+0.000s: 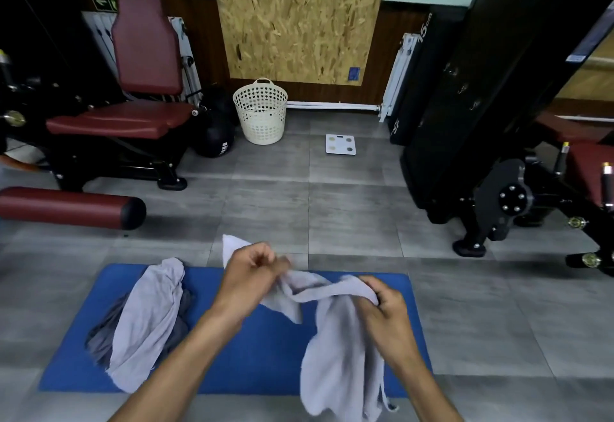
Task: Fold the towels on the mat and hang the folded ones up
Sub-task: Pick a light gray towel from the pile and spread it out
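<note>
A blue mat lies on the grey tiled floor in front of me. I hold a light grey towel up above the mat. My left hand pinches its upper edge near one corner, and my right hand grips the same edge further right. The rest of the towel hangs crumpled down over the mat's right half. On the mat's left half lies a second light grey towel, unfolded, on top of a darker grey towel.
A cream laundry basket stands at the far wall beside a white bathroom scale. A maroon gym seat and padded roller stand left. A black weight machine stands right.
</note>
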